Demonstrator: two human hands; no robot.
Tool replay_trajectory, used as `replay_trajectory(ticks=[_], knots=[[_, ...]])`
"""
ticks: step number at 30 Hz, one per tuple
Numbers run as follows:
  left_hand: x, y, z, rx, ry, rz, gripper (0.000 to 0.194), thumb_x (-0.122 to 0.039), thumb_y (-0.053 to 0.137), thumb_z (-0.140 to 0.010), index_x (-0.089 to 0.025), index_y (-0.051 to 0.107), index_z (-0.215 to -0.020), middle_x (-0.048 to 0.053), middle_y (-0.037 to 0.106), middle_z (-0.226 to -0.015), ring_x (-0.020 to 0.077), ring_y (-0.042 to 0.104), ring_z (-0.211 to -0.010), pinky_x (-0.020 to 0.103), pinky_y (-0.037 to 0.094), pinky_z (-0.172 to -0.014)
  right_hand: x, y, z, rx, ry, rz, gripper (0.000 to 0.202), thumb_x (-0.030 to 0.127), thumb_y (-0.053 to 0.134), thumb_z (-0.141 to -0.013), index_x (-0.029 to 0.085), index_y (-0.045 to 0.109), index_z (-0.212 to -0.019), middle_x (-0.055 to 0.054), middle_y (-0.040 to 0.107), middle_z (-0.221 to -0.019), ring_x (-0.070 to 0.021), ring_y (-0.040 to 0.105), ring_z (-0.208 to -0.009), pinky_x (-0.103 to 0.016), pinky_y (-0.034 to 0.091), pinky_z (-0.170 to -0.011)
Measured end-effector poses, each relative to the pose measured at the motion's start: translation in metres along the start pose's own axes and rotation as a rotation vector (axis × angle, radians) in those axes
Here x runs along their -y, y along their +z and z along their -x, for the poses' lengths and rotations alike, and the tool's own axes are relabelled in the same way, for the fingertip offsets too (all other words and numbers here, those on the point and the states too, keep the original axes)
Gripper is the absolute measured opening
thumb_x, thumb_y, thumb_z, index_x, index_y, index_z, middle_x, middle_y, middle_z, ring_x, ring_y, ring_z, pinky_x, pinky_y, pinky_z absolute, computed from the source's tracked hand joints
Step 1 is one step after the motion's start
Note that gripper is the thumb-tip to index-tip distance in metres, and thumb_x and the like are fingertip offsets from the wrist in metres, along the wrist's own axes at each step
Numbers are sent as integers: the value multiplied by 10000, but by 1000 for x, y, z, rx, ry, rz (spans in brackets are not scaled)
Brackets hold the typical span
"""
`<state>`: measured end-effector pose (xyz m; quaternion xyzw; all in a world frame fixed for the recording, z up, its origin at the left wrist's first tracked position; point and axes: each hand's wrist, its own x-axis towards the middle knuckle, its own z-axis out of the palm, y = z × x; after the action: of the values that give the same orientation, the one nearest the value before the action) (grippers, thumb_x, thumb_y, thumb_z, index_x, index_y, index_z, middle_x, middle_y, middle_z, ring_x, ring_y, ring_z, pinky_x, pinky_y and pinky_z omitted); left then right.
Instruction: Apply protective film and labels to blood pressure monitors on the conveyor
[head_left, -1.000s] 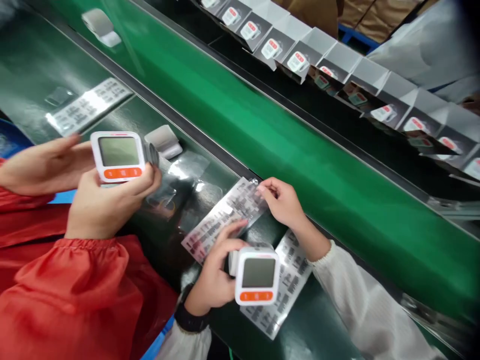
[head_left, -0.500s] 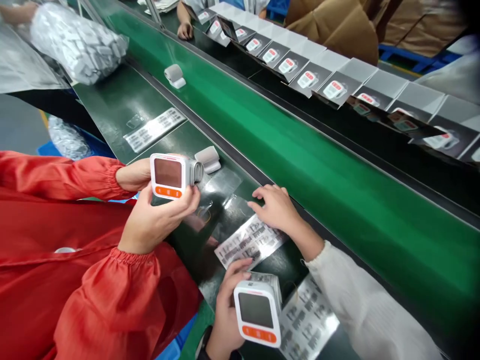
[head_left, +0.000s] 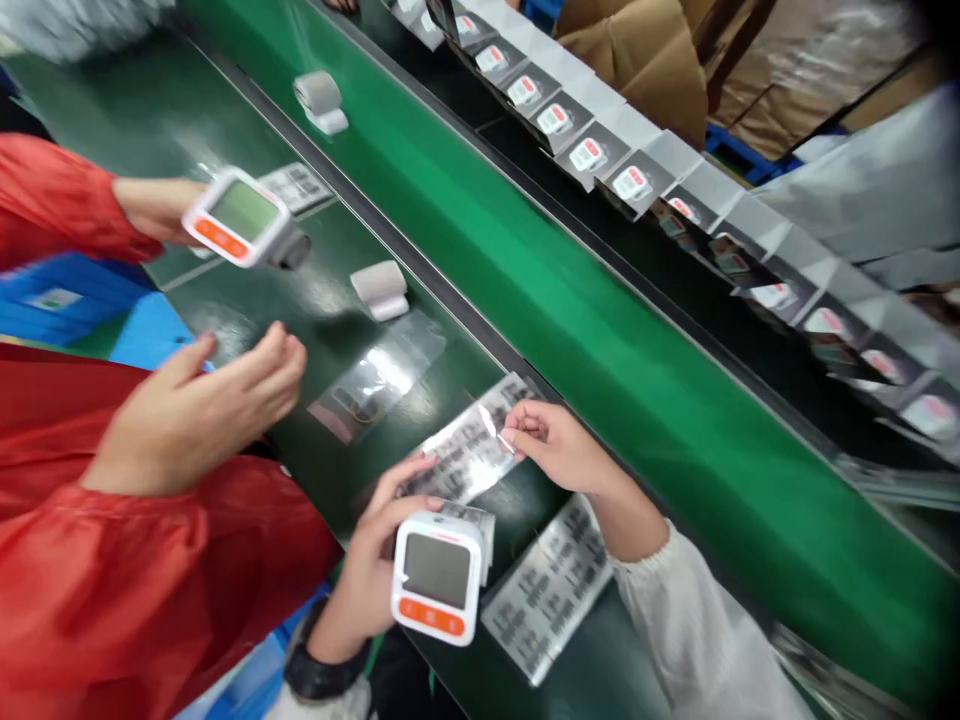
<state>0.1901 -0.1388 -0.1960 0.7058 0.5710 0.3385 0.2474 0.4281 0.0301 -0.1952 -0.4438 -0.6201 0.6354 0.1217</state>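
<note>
My left hand (head_left: pixel 367 560), with a dark band at its wrist, grips a white wrist blood pressure monitor (head_left: pixel 436 578) by its side. The monitor's grey screen is blank and faces up, above a row of orange buttons; its cuff is partly hidden behind it. Between the thumb and fingers of my right hand (head_left: pixel 551 440) is a small sticker (head_left: pixel 504 436), pinched just over a printed sticker sheet (head_left: pixel 469 450). Fingertips of my left hand reach over that sheet's near end. Another sticker sheet (head_left: pixel 551 590) lies below my right wrist.
At left a co-worker in red sleeves holds another monitor (head_left: pixel 238 218), the other hand (head_left: pixel 202 410) open. Rolled cuffs lie on the table (head_left: pixel 380 290) and green conveyor belt (head_left: pixel 321 100). A clear bag (head_left: pixel 382 370) lies nearby. Open boxes (head_left: pixel 589 155) line the far side.
My right hand has closed on a sticker at the sheet. The co-worker's monitor has moved away up-left in one hand, and their other hand has let go. The view has shifted.
</note>
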Motion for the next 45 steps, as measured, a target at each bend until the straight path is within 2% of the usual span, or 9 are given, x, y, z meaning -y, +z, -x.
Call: replay_trajectory(ticks=[2,4,7,10,13,17,36,42,45], knots=[[-7,28,-2,-13,-40,272,324,-210,644,-942,-321,621,-1246,95,548,-1537,311,590,-1402,484,579,-1104,-18,-6,15,-97,19,31,164,334,660,-882,221,588,-976,22,687,-728,-152,609,-611,-299,485,-632],[-6,50,-12,57,-52,442,278,-234,677,-937,-295,649,-1206,119,546,-1547,332,563,-1426,516,544,-1136,-38,-9,25,-208,-6,212,179,290,632,-895,228,587,-1058,32,685,-734,-157,617,-625,-318,495,-684],[2,71,-26,153,-27,413,268,-256,688,-937,-267,688,-1204,137,505,-1592,345,505,-1474,536,485,-1184,-58,-6,34,-335,-95,597,146,237,587,-930,230,621,-1072,4,692,-796,-183,646,-726,-365,491,-806],[5,80,-29,169,5,319,280,-254,661,-954,-284,698,-1231,112,469,-1630,335,443,-1518,551,433,-1219,-63,-1,38,-454,-214,782,188,249,588,-956,220,654,-1129,-92,694,-1047,-249,663,-993,-395,494,-883],[4,82,-26,170,24,279,284,-253,656,-957,-304,701,-1233,93,471,-1634,338,429,-1526,566,420,-1218,-63,1,38,-490,-279,838,202,280,605,-981,221,667,-1165,-115,679,-1145,-269,648,-1083,-413,488,-928],[6,83,-25,174,36,285,306,-231,671,-943,-297,687,-1241,91,459,-1644,343,423,-1531,557,416,-1218,-64,-1,33,-434,-304,869,175,277,611,-1002,231,680,-1156,-83,709,-1097,-246,667,-1021,-407,475,-924],[8,87,-24,154,23,357,289,-218,681,-961,-313,657,-1234,68,492,-1606,312,442,-1515,527,384,-1230,-64,-11,28,-379,-392,795,27,245,633,-992,231,655,-985,-40,707,-956,-216,672,-916,-374,461,-833],[8,87,-24,146,25,347,281,-246,705,-950,-313,675,-1221,63,501,-1600,316,465,-1495,517,392,-1225,-66,-12,29,-387,-419,843,136,311,589,-1033,241,679,-1107,-63,735,-995,-234,683,-946,-395,484,-880],[8,85,-24,145,21,343,269,-245,710,-947,-308,683,-1207,61,511,-1593,308,476,-1487,507,388,-1228,-66,-12,30,-382,-443,843,152,318,572,-1044,242,690,-1104,-66,737,-980,-235,684,-940,-395,494,-882]])
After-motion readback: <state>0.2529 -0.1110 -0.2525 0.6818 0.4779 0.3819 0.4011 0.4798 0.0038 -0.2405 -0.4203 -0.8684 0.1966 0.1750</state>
